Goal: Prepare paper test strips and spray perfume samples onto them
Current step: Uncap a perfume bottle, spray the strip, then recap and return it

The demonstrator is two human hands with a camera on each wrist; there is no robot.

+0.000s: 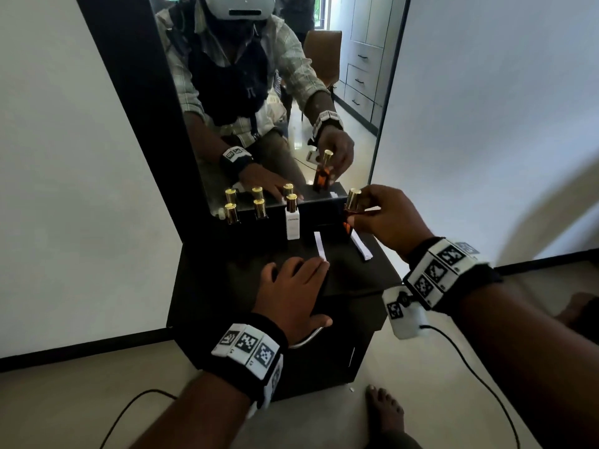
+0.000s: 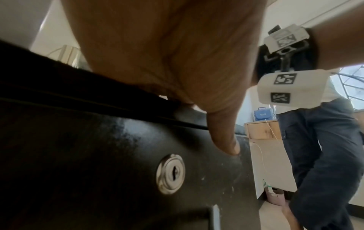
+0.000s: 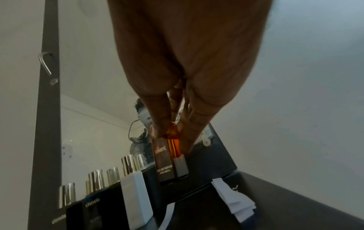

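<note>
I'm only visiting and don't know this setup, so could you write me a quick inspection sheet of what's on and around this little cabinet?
Surface: top of a black cabinet standing against a mirror.
Job's things: white perfume bottle with gold cap; two dark gold-capped bottles beside it; single white paper strip; small stack of white paper strips; orange perfume bottle with gold cap.
Clutter: nothing seen.
Grippers: left hand rests flat on the top, fingertips at the single strip; right hand holds the orange bottle.
Cables: black cable from the right wrist unit; another on the floor.
Surroundings: white walls, pale floor, a bare foot.
</note>
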